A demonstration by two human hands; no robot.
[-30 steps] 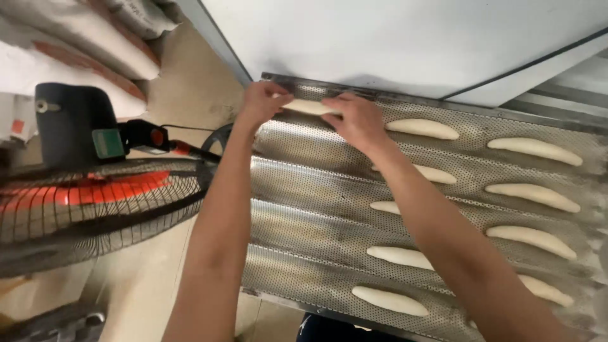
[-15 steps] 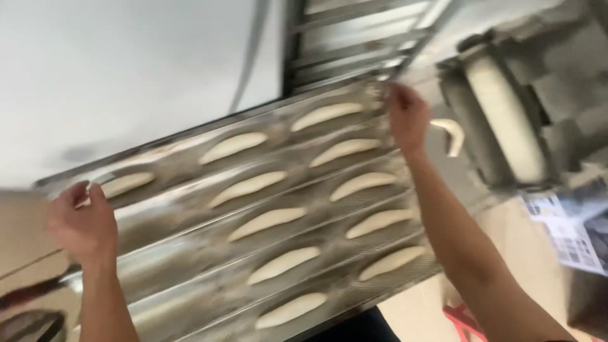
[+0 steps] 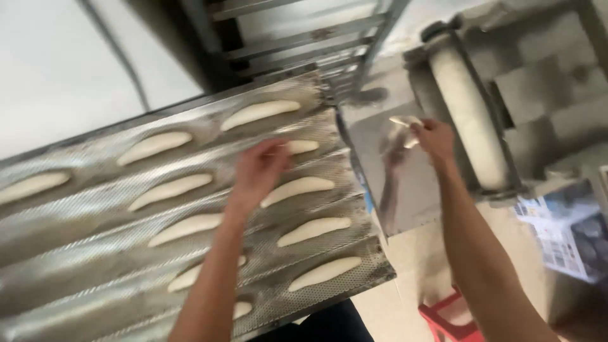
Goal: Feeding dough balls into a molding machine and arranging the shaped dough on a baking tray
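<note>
Pale dough piece [image 3: 405, 121] sits pinched in the right hand [image 3: 436, 136] beside the white roller [image 3: 472, 120]; left hand [image 3: 259, 170], fingers loosely spread, hovers over the perforated metal tray [image 3: 82, 215]. Dropping it seems possible.

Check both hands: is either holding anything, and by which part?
The right hand pinches a small dough piece at its near end. The left hand hovers over the perforated tray; whether it holds anything cannot be told.

My head camera, the only view, looks steeply down and close over the perforated baking tray [image 3: 82, 215], tilted so the tray runs slantwise; right of the tray it takes in the dough roller machine [image 3: 472, 120].
</note>
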